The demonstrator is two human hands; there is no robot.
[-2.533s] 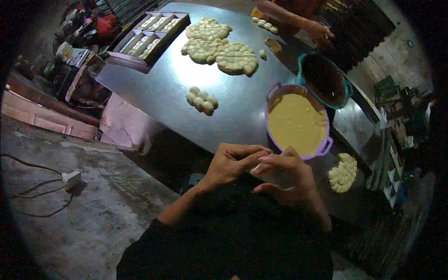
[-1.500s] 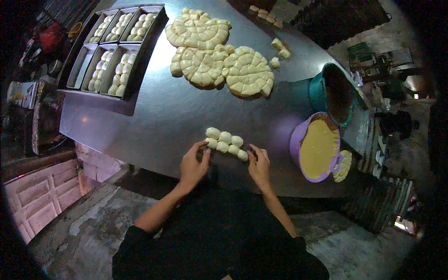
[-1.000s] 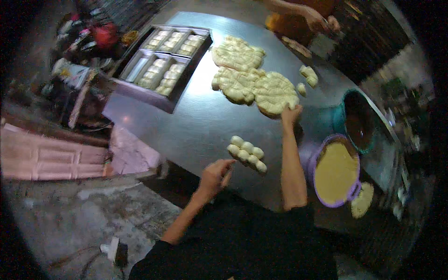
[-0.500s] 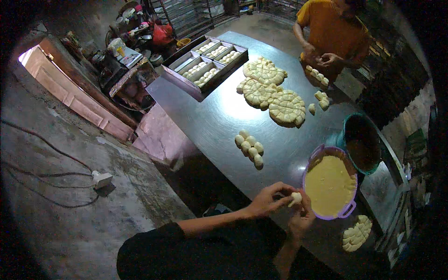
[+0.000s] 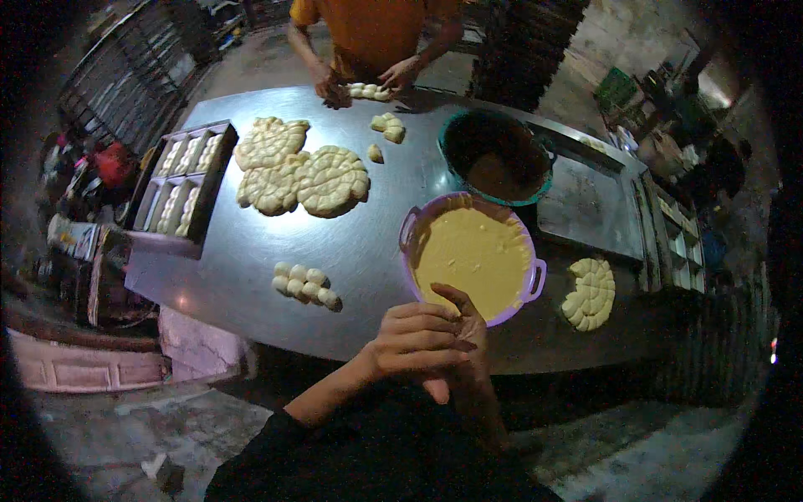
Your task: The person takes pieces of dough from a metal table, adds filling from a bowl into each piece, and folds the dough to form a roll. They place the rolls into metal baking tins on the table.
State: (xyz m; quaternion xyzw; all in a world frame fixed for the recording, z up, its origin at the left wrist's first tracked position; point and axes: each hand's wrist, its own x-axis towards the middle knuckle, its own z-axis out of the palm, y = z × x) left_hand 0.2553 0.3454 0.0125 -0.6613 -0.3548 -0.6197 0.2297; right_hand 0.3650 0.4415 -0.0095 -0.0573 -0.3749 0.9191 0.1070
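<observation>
The left hand [image 5: 418, 341] overlapped the right hand [image 5: 470, 336], covering the space between the palms; whether either held anything could not be told. The fingers obscured part of the near rim of a purple basin [image 5: 456, 202], which contained a yellow mass [image 5: 473, 259]. Darkness left the contents of a teal tub [image 5: 452, 142] unclear. A divided tray [image 5: 163, 244] held rows of dough balls [image 5: 186, 213]. Both hands met, cupped, at the table's near edge; a dough-ball cluster [image 5: 305, 284] lay on the metal table [image 5: 242, 251], to their left.
</observation>
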